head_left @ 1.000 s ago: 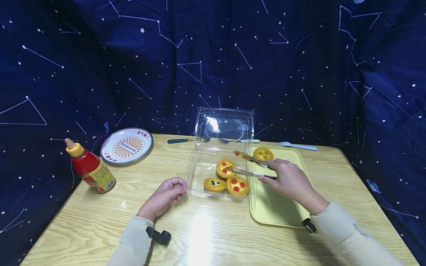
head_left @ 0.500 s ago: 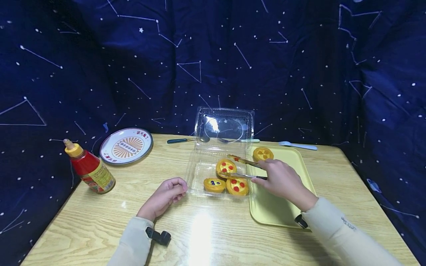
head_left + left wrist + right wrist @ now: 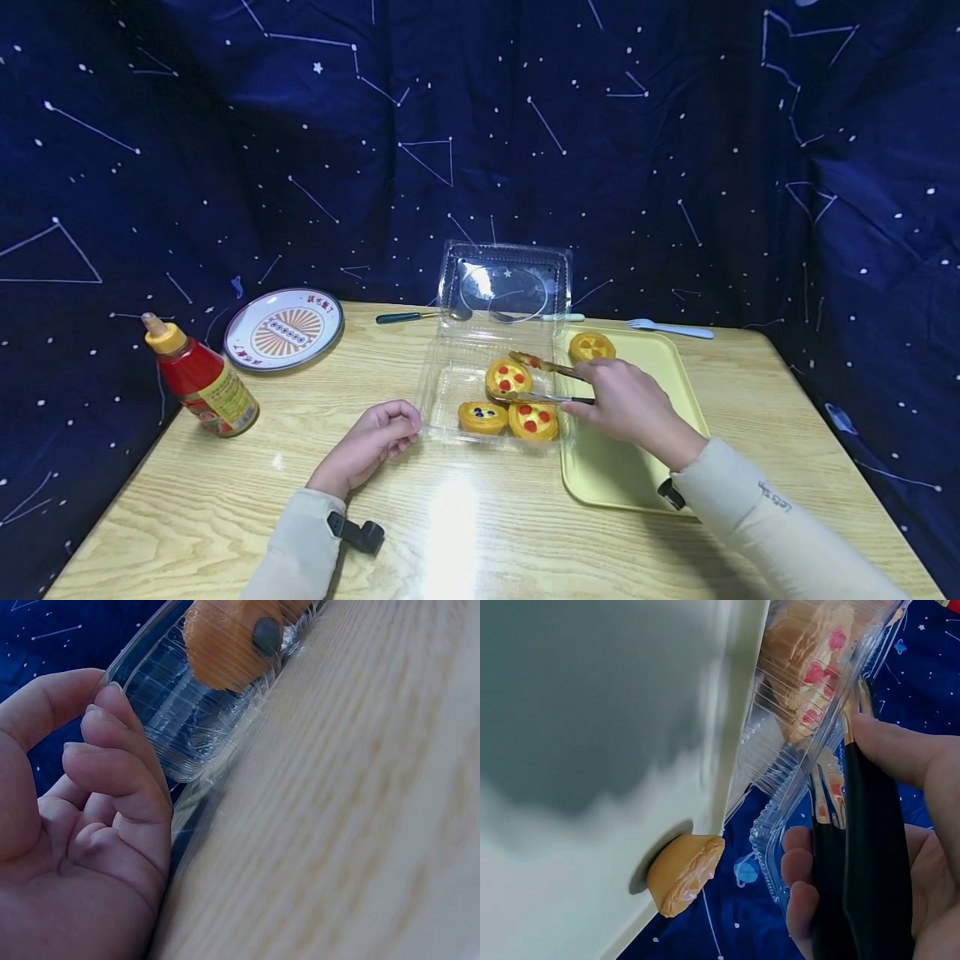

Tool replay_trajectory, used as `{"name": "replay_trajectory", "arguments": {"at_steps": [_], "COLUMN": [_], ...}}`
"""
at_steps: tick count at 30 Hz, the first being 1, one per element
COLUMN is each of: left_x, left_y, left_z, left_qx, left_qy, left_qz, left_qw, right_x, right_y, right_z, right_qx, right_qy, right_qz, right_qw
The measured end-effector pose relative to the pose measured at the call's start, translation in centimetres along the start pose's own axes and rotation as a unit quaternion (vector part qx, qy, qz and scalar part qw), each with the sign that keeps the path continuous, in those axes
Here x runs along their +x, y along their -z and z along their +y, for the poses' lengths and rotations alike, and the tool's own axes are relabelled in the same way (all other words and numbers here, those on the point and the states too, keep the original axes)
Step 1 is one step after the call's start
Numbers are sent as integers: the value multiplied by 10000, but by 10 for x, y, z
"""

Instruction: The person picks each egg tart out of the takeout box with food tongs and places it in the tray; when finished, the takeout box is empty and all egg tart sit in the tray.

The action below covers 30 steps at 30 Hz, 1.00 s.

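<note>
My left hand (image 3: 375, 443) pinches the near left rim of a clear plastic clamshell box (image 3: 161, 705) between thumb and index finger. The box stands with its lid raised. My right hand (image 3: 630, 402) grips black-handled metal tongs (image 3: 874, 855), reaching into the box from the right. Inside, the tongs' arms are on either side of a red-dotted egg tart (image 3: 507, 377); whether they touch it I cannot tell. In front of it are another red-dotted tart (image 3: 534, 422) and a tart with blue dots (image 3: 482, 417).
A yellow tray (image 3: 626, 479) lies right of the box, bearing one tart (image 3: 591, 346) at its far left corner. Behind are a dark-handled utensil (image 3: 401, 317) and a blue fork (image 3: 675, 330). At left stand a sauce bottle (image 3: 213, 387) and a patterned plate (image 3: 285, 331).
My right hand and the tongs have moved left and slightly nearer, bringing the tongs' tips to both sides of the rear tart. My left hand has kept its place on the box.
</note>
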State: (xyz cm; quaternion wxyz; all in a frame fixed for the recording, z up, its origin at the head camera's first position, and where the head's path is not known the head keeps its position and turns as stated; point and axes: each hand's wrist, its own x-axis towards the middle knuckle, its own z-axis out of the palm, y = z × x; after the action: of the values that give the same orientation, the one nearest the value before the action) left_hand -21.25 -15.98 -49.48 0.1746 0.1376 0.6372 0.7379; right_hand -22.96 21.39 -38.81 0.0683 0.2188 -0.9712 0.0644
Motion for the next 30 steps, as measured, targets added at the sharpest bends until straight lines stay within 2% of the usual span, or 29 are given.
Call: {"name": "replay_trajectory", "arguments": {"at_steps": [8,24,30], "left_x": [1,-1,-2], "left_y": [-1,-1,-1], "left_z": [1,2,3], "left_qx": [-25,-7,25], "left_qy": [23,51,86], "left_qz": [-8,-8,34], "left_qw": [10000,10000,10000], "right_x": [2,3,6], "right_y": [2,8,6], "right_z": [0,-1,-3], "right_qx": [-11,6,67], "right_qy": [42,-95,-4], "right_qz": [13,-282,-423], "right_qw": [10000,9996,9991]}}
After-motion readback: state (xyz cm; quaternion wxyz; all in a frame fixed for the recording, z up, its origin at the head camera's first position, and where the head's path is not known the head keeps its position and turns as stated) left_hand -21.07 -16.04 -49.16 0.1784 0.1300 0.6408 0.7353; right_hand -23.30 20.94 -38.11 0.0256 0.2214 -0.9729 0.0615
